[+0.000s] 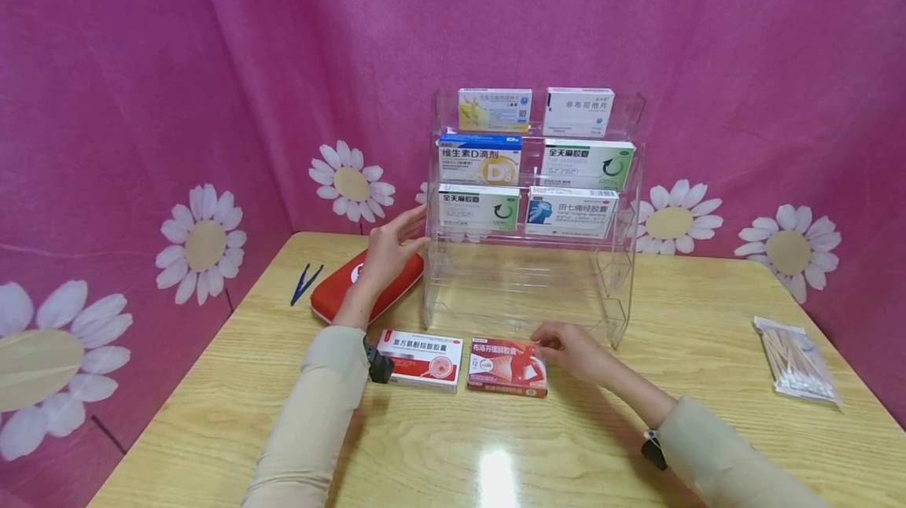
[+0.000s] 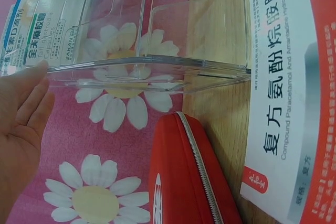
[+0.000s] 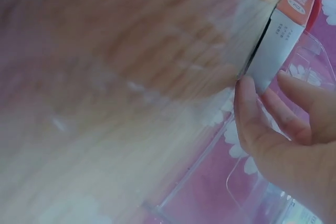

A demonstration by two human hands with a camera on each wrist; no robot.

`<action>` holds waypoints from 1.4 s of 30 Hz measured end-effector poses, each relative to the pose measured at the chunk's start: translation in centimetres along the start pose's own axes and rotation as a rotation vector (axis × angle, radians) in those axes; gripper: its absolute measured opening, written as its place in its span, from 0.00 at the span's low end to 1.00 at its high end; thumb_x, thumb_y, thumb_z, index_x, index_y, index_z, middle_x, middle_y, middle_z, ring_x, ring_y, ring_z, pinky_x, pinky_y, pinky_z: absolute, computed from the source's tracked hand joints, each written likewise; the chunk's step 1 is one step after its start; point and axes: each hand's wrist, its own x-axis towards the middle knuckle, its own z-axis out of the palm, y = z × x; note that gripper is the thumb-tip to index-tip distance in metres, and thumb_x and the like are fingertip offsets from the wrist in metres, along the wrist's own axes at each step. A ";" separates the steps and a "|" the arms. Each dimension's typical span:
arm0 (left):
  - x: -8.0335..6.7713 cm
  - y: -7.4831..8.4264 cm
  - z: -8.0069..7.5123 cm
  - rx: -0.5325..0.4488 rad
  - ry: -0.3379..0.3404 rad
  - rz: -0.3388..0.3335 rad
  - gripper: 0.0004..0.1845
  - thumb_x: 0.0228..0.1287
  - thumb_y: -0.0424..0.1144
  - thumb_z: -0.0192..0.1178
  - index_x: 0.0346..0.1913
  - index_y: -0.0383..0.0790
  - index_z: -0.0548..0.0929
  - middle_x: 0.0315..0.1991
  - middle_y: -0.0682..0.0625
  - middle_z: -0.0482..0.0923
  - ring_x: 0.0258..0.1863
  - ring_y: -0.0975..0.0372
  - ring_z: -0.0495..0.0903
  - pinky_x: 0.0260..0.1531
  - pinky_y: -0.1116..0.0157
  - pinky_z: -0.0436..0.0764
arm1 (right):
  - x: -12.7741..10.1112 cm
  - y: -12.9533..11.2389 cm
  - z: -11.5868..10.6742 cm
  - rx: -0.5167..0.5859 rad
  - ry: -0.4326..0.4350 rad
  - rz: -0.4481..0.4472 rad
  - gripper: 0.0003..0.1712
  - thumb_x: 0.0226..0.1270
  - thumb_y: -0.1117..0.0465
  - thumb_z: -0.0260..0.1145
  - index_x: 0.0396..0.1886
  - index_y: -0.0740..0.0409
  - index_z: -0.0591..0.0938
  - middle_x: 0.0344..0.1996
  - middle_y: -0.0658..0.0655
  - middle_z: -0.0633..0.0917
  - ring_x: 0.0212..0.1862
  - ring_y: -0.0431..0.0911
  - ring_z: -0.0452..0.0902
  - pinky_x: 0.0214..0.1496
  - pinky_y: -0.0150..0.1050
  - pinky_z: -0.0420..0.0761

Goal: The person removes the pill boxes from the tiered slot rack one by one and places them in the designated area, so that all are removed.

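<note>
My left hand rests against the left side of a clear tiered display rack, its fingers extended along the edge. At the rack's front right, my right hand pinches the right end of a red medicine box lying on the table. In the right wrist view, thumb and fingers meet at that box's white end. Left of it lies a white-and-red medicine box, seen close in the left wrist view. Medicine boxes stand in the rack's three upper tiers, among them a vitamin D box.
Behind my left forearm lies a red zippered case, with blue tweezers to its left. A bag of cotton swabs lies at the table's right. A pink flowered cloth hangs behind the wooden table.
</note>
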 end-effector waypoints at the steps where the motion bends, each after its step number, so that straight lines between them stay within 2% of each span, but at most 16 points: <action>1: 0.0 0.0 0.0 -0.001 -0.002 -0.005 0.31 0.61 0.30 0.65 0.68 0.40 0.72 0.63 0.40 0.77 0.63 0.52 0.78 0.62 0.58 0.78 | -0.1 0.0 -0.1 -0.009 0.016 0.006 0.07 0.65 0.68 0.65 0.40 0.67 0.84 0.32 0.58 0.87 0.33 0.39 0.78 0.33 0.28 0.79; 3: 0.0 -0.1 0.0 0.000 -0.007 -0.007 0.31 0.61 0.30 0.65 0.68 0.40 0.72 0.63 0.41 0.77 0.63 0.52 0.78 0.62 0.58 0.78 | -0.3 0.0 -0.5 -0.012 0.056 0.022 0.08 0.65 0.67 0.65 0.40 0.67 0.84 0.32 0.57 0.87 0.34 0.40 0.79 0.34 0.28 0.80; 6: 0.0 -0.1 0.0 0.003 -0.011 -0.006 0.31 0.61 0.30 0.65 0.68 0.40 0.72 0.63 0.40 0.77 0.63 0.52 0.78 0.62 0.58 0.78 | -0.4 0.1 -1.3 -0.003 0.155 0.000 0.07 0.65 0.66 0.66 0.39 0.66 0.85 0.33 0.57 0.87 0.34 0.42 0.81 0.36 0.30 0.83; 11: 0.0 -0.1 0.0 0.005 -0.007 -0.002 0.31 0.61 0.29 0.65 0.68 0.40 0.72 0.63 0.40 0.77 0.63 0.52 0.78 0.62 0.58 0.78 | 0.2 0.2 -3.7 -0.052 0.383 -0.134 0.07 0.62 0.68 0.69 0.39 0.66 0.83 0.33 0.59 0.87 0.35 0.49 0.84 0.39 0.42 0.88; 14: 0.0 -0.1 -0.1 0.009 -0.004 0.000 0.31 0.61 0.30 0.65 0.68 0.40 0.72 0.62 0.40 0.78 0.62 0.52 0.78 0.62 0.57 0.78 | 0.8 0.2 -5.5 -0.126 0.536 -0.196 0.10 0.58 0.70 0.71 0.40 0.66 0.83 0.34 0.61 0.86 0.36 0.52 0.83 0.38 0.45 0.86; 18: 0.0 -0.1 -0.1 0.009 -0.001 -0.003 0.31 0.62 0.30 0.65 0.68 0.40 0.72 0.62 0.40 0.78 0.62 0.52 0.78 0.62 0.56 0.79 | 1.6 0.3 -7.8 -0.194 0.684 -0.208 0.16 0.55 0.69 0.73 0.45 0.65 0.83 0.38 0.62 0.85 0.39 0.54 0.80 0.37 0.34 0.77; 21: 0.0 -0.2 -0.1 0.005 -0.004 -0.008 0.31 0.62 0.30 0.65 0.68 0.41 0.72 0.62 0.40 0.78 0.62 0.52 0.78 0.62 0.56 0.79 | 2.2 0.4 -9.2 -0.202 0.756 -0.202 0.18 0.55 0.70 0.73 0.47 0.67 0.82 0.41 0.65 0.83 0.43 0.57 0.78 0.41 0.36 0.74; 23: 0.0 -0.2 0.0 0.005 -0.005 -0.010 0.31 0.61 0.30 0.65 0.68 0.40 0.72 0.62 0.40 0.78 0.62 0.52 0.79 0.61 0.58 0.79 | 2.7 0.5 -10.0 -0.196 0.794 -0.205 0.20 0.54 0.71 0.73 0.48 0.69 0.82 0.43 0.68 0.82 0.47 0.60 0.76 0.47 0.43 0.75; 25: 0.0 -0.2 0.0 0.004 -0.005 -0.006 0.31 0.61 0.30 0.65 0.68 0.40 0.72 0.62 0.40 0.78 0.62 0.51 0.79 0.61 0.58 0.79 | 3.2 0.6 -10.9 -0.199 0.823 -0.208 0.20 0.54 0.72 0.73 0.48 0.70 0.81 0.45 0.70 0.81 0.49 0.63 0.74 0.50 0.52 0.74; 28: 0.0 -0.2 0.0 0.001 -0.002 -0.004 0.31 0.61 0.29 0.65 0.68 0.39 0.72 0.62 0.40 0.78 0.62 0.51 0.79 0.61 0.58 0.79 | 4.0 0.8 -11.9 -0.225 0.841 -0.210 0.21 0.56 0.71 0.72 0.50 0.71 0.80 0.47 0.71 0.79 0.52 0.65 0.71 0.54 0.58 0.72; 33: 0.0 -0.2 0.0 0.002 -0.004 -0.015 0.31 0.61 0.30 0.65 0.68 0.41 0.72 0.62 0.41 0.78 0.62 0.52 0.78 0.61 0.58 0.79 | 5.1 1.1 -13.0 -0.301 0.839 -0.222 0.22 0.57 0.70 0.71 0.52 0.70 0.79 0.49 0.71 0.78 0.51 0.64 0.70 0.54 0.58 0.73; 42: 0.1 -0.2 -0.1 0.000 -0.006 -0.010 0.31 0.61 0.30 0.65 0.68 0.40 0.72 0.62 0.40 0.78 0.63 0.52 0.78 0.61 0.58 0.79 | 6.1 1.6 -13.8 -0.397 0.768 -0.215 0.20 0.58 0.71 0.71 0.51 0.71 0.79 0.50 0.71 0.78 0.53 0.63 0.70 0.57 0.58 0.76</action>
